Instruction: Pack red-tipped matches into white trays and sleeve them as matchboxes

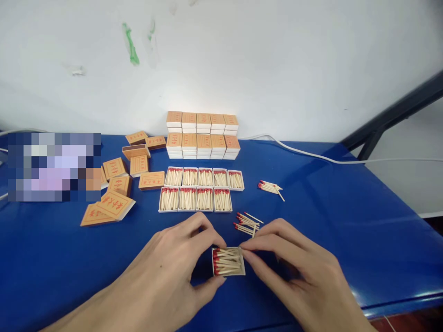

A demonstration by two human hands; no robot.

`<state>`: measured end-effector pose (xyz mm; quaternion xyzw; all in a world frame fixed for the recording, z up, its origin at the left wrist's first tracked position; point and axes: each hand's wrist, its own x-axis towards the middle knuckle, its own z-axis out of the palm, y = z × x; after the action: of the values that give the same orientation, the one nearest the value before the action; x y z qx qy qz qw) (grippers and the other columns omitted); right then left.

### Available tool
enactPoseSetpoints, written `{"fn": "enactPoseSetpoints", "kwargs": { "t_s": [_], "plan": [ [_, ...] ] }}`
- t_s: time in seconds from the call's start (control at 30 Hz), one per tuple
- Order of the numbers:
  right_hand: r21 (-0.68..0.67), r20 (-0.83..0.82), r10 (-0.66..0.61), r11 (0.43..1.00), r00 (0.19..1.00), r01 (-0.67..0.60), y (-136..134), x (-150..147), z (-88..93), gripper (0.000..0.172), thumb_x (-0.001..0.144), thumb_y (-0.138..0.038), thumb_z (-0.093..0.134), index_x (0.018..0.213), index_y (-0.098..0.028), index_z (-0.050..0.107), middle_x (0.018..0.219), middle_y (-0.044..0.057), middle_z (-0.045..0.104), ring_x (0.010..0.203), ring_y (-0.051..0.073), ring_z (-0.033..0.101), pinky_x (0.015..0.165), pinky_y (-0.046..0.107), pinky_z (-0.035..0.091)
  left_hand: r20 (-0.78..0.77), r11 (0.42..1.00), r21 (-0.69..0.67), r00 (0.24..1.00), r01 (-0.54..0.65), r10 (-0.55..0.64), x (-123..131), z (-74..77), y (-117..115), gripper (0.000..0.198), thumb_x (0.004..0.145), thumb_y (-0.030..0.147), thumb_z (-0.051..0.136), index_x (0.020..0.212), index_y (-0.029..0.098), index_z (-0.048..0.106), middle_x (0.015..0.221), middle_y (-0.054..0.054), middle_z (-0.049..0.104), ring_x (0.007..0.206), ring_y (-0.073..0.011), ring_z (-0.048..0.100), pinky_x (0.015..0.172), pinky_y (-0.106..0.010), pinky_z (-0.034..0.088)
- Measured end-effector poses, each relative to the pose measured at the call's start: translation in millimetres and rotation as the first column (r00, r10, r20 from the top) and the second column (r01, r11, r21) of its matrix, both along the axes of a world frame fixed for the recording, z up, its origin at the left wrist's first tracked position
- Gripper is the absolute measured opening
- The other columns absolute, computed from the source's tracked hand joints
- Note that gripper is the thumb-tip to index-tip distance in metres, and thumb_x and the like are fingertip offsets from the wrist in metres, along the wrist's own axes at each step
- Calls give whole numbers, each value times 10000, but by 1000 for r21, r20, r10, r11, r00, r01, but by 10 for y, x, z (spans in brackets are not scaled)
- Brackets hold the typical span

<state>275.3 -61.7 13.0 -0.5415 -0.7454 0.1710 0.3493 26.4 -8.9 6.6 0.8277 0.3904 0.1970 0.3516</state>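
Note:
A white matchbox tray (229, 273) holds red-tipped matches (226, 261) lying sideways, heads to the left. My left hand (176, 263) grips its left end, with the thumb at the near side and a fingertip at the far side. At the upper right corner of the tray, my right hand (297, 267) has its thumb and index finger closed on the wall. Just beyond that hand lies a small pile of loose matches (246, 223). Two rows of filled matchbox trays (196, 199) stand behind my hands.
Stacked closed matchboxes (202, 145) stand near the wall. Matchbox sleeves (116, 205) lie scattered on the left, beside a blurred-out patch. More loose matches (270, 186) rest to the right on the blue table (311, 198). A white cable (304, 154) runs along the back.

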Motion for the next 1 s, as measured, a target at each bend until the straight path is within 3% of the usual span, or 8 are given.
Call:
{"fn": "enactPoseSetpoints", "kwargs": {
  "t_s": [0.1,0.17,0.3,0.4,0.5,0.63,0.87,1.0],
  "plan": [
    [21,55,-154,988,987,153,25,82,-22,71,1114,-341,758,1125,-310,822,1027,30,776,746,180,729,547,283,559,-29,999,37,1000,4,-3,-3,22,4,335,898,158,768,1187,326,743,1117,28,718,754,-143,675,623,-279,481],
    [34,112,-237,972,965,234,46,142,-71,197,1087,-440,798,1239,-317,813,1113,57,766,745,195,717,486,289,520,-43,999,49,999,11,-8,-2,36,3,339,877,141,763,1164,318,725,1072,37,715,736,-144,668,628,-287,473],
    [-88,192,-185,975,964,205,68,262,-103,467,1058,-572,821,1454,-343,723,1271,76,711,719,175,702,526,296,590,-14,998,54,1000,12,-11,5,15,-8,183,887,144,744,970,294,680,980,54,683,691,-134,614,599,-296,417],
    [-87,210,-78,991,975,97,86,359,-26,284,1121,-511,751,1368,-370,738,1260,59,691,805,180,740,570,276,602,11,999,37,1000,7,-8,6,-19,-8,157,904,149,721,935,293,664,995,53,683,711,-135,611,602,-300,406],
    [-23,246,8,1000,969,-2,108,433,33,114,1166,-385,684,1235,-355,770,1257,57,674,954,201,776,724,295,645,4,999,39,1000,14,-14,0,-31,0,174,893,151,720,959,299,656,980,57,667,718,-138,604,603,-299,399],
    [-61,294,105,994,950,-91,119,451,-19,227,1182,-267,631,1311,-384,778,1248,50,651,877,177,748,706,310,629,-10,1000,31,1000,1,-1,-8,-30,-5,247,868,164,741,1041,318,656,953,66,634,651,-131,546,523,-292,330],
    [-32,284,74,997,956,-67,157,326,-120,148,1186,-268,638,1119,-272,770,1147,54,653,916,202,741,796,354,646,-15,999,30,1000,-21,21,4,-62,-33,345,870,205,796,1177,339,714,1066,50,698,707,-143,608,582,-300,414],
    [-4,208,-2,1000,978,2,135,185,-126,120,1182,-272,655,1110,-266,750,1093,39,686,930,197,774,771,316,647,7,1000,25,1000,-10,9,13,-52,-31,302,882,202,820,1132,356,751,1102,71,711,733,-129,639,637,-298,461]
  ]
}}
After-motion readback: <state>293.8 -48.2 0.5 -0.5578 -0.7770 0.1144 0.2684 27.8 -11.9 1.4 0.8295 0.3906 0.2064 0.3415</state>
